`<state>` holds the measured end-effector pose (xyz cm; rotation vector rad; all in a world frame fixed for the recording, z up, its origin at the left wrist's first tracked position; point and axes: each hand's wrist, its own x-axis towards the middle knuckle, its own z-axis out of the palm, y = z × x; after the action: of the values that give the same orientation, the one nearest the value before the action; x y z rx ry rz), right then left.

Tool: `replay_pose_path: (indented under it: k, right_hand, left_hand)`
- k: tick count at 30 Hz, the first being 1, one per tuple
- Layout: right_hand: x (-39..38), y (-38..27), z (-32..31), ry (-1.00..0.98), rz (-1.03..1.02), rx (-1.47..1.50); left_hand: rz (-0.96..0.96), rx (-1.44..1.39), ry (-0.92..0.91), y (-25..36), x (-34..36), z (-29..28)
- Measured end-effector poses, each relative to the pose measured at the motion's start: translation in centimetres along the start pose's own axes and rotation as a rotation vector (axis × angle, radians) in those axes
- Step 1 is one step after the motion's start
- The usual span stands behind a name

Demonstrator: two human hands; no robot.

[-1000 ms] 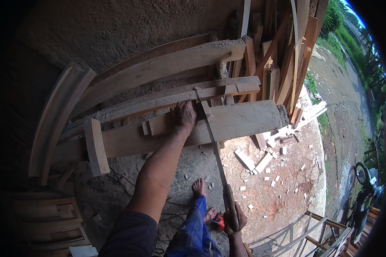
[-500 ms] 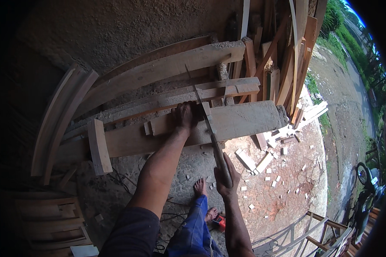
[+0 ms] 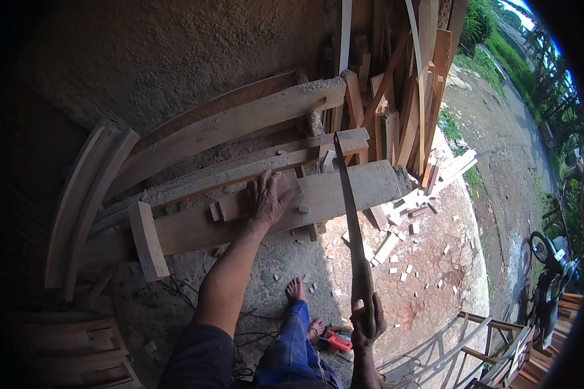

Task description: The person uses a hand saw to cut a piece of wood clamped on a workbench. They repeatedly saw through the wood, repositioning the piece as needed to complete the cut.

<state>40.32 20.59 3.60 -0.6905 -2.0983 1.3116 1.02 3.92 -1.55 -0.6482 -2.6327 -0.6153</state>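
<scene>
My left hand (image 3: 269, 200) lies over a short wooden piece (image 3: 235, 205), fingers curved across its top and thumb toward its right end. This piece rests on a wide thick plank (image 3: 353, 186). A small offcut (image 3: 304, 209) is on the plank just right of my hand. Another pale offcut (image 3: 329, 159) shows by the plank's far edge. In my right hand (image 3: 368, 319) is a handsaw (image 3: 352, 220), gripped by its wooden handle. Its long blade points away from me, to the right of the wooden piece and apart from it.
A wooden block (image 3: 148, 240) lies across the plank's left part. Long boards (image 3: 233, 123) run behind, against a rough wall (image 3: 175, 52). Upright timber (image 3: 409, 123) leans at the back right. Small offcuts (image 3: 415, 228) litter the floor; a red tool (image 3: 339, 340) lies near my foot.
The handsaw has come away from the wooden piece, moving right and toward me. My left hand's fingers have spread more. A small offcut now shows on the plank.
</scene>
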Motion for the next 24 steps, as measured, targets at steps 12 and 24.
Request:
replay_pose_path:
  k: [12,24]
  right_hand:
    - [0.9,-6.7,-6.3,-0.110,-0.018,-0.038]
    - [2.0,-14.0,-4.7,-0.329,0.125,0.033]
  left_hand:
    - [-0.006,-0.456,-0.697,0.8,2.7,-7.3]
    - [0.168,0.127,-0.572,1.6,-2.1,-3.5]
